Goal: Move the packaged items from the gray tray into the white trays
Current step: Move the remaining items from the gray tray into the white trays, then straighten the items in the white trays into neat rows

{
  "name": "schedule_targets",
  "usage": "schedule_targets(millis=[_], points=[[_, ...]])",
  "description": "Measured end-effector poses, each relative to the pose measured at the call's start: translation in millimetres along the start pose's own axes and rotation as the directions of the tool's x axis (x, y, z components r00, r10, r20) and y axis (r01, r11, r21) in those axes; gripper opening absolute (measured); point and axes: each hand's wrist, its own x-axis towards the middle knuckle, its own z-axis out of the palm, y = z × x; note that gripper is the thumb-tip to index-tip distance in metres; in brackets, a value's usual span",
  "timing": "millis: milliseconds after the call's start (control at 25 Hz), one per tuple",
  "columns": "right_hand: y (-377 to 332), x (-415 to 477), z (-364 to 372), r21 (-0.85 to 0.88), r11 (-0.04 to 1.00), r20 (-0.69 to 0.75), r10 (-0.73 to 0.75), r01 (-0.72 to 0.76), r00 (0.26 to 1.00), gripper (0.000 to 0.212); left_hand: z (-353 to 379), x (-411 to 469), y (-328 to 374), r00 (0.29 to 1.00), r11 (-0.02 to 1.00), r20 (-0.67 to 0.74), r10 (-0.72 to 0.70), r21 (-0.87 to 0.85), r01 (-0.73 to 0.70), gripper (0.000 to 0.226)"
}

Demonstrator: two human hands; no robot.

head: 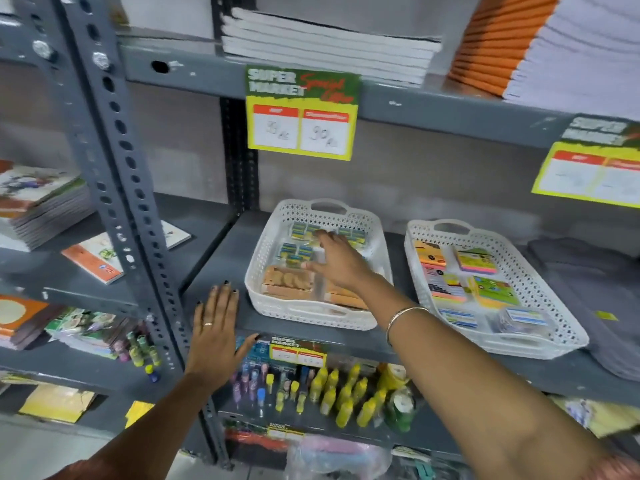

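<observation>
My right hand (334, 263) inside left white perforated plastic tray (277, 315), fingers (327, 237) spread, grasping nothing, over small blue-yellow packets (297, 252) lying just left. Left hand (216, 336) flat, released, on gray metal shelf (221, 268). Gray tray unseen.

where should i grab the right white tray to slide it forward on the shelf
Take the right white tray by the cut-out handle in its near short wall, coming from the front. The slot faces the shelf edge and is unobstructed; the perforated side walls are shallow and flared, and the packets inside lie loose, so keep it level.
</observation>
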Motion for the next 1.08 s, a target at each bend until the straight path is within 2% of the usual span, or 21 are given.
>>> schedule_targets(millis=[200, 360, 440, 520, 600, 720, 800, 880, 920, 1080], points=[[81, -31, -53, 0.014, 0.993, -0.184, 0.117, -0.117, 0.976, 0.056, 7, -21, 79, 0.974, 0.975, -0.096, 0.207, -0.061, -0.213, 0.073], [188, -83, -94, 0.037, 0.967, -0.258, 0.251, -0.250, 0.933, 0.054, 6, -2, 192, 0.927, 0.927, -0.122, 0.356, -0.083, -0.367, 0.072], [244, -113, -112, 0.031, 0.950, -0.259, 0.308, -0.311, 0.915, 0.053, 3, 17, 255, 0.890, 0.890, -0.145, 0.432, -0.091, -0.447, 0.072], [304, -142, -127, 0.031, 0.918, -0.244, 0.392, -0.396, 0.887, 0.053, 1, 39, 326, 0.825, 0.826, -0.146, 0.546, -0.070, -0.559, 0.072], [356, -168, -136, 0.011, 0.875, -0.233, 0.473, -0.484, 0.850, 0.053, -1, 57, 388, 0.752, 0.755, -0.084, 0.654, 0.000, -0.656, 0.071], [419, -205, -141, -0.101, 0.752, -0.179, 0.631, -0.652, 0.755, 0.053, 1, 76, 461, 0.646, 0.642, 0.100, 0.756, 0.078, -0.763, 0.067], [449, -225, -141, -0.141, 0.626, -0.132, 0.756, -0.767, 0.641, 0.051, 10, 84, 488, 0.599, 0.598, 0.175, 0.781, 0.066, -0.799, 0.073], [471, -238, -138, -0.164, 0.494, -0.078, 0.857, -0.854, 0.510, 0.051, 16, 92, 503, 0.586, 0.608, 0.258, 0.768, -0.009, -0.794, 0.079], [478, -243, -137, -0.180, 0.458, -0.053, 0.879, -0.871, 0.473, 0.052, 19, 95, 507, 0.581, 0.613, 0.290, 0.761, -0.027, -0.790, 0.080], [494, -245, -132, -0.182, 0.426, -0.005, 0.901, -0.886, 0.434, 0.050, 22, 96, 510, 0.571, 0.619, 0.305, 0.763, -0.090, -0.780, 0.082]])
